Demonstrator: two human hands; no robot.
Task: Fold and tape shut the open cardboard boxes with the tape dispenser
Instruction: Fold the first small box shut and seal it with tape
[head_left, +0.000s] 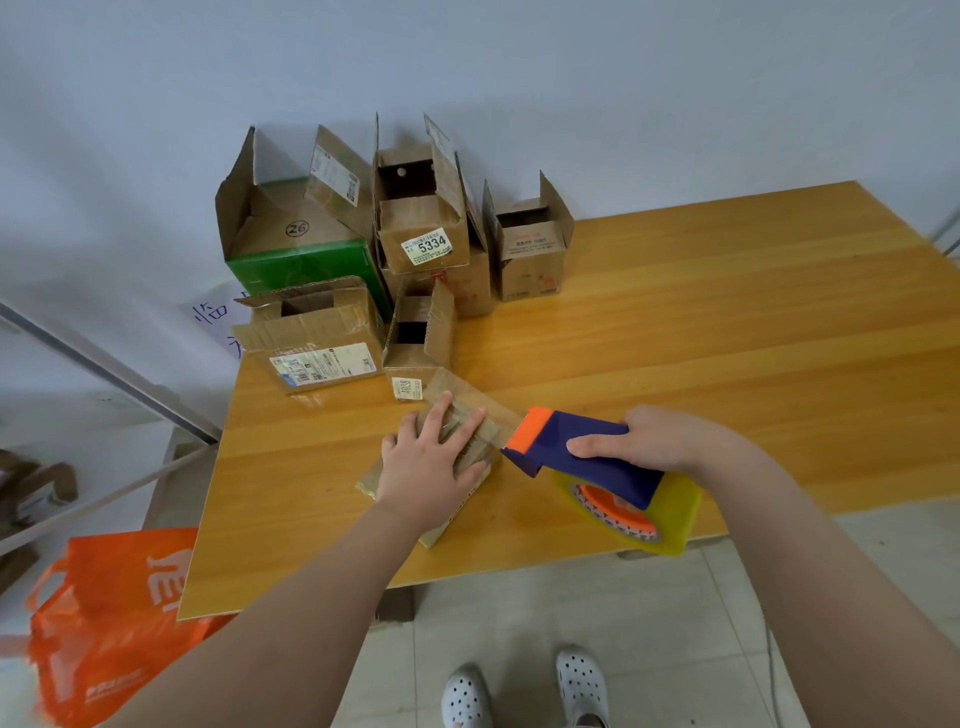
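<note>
Left hand (431, 467) presses flat on the small box (480, 457) near the tabletop's (675, 312) front edge; right hand (660, 441) clamps the tape dispenser (587, 457), whose pull may shift the box

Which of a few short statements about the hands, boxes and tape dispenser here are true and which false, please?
1. The left hand presses flat on the small box. True.
2. The right hand holds scissors. False: it grips the tape dispenser.
3. The box labelled 5334 is taped shut. False: its flaps stand open.
4. An orange bag sits left of the table. True.
</note>
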